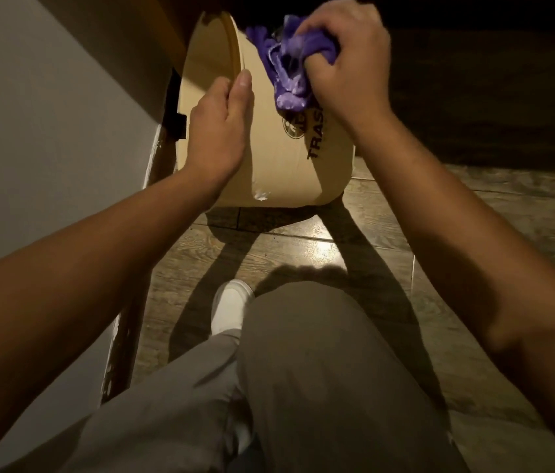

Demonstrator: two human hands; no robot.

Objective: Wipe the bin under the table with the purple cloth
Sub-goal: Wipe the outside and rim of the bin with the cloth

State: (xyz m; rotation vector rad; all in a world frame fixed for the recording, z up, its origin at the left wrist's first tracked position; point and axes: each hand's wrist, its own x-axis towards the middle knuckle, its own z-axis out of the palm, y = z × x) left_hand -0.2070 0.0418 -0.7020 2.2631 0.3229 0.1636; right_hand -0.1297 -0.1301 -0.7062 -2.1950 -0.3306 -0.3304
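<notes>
Under the table edge, a beige trash bin (269, 158) is stood on the wood-look floor (388, 268), beside the grey wall (47, 131). The purple cloth (286, 66) is bunched in the right hand (347, 59), fingers closed tight round it, and pressed to the bin's upper side (partly over the printed lettering). The left hand (218, 128) is laid flat and open on the bin's wall, gripping nothing. Grey trousers (303, 387) and a white shoe (230, 307) are seen below.
</notes>
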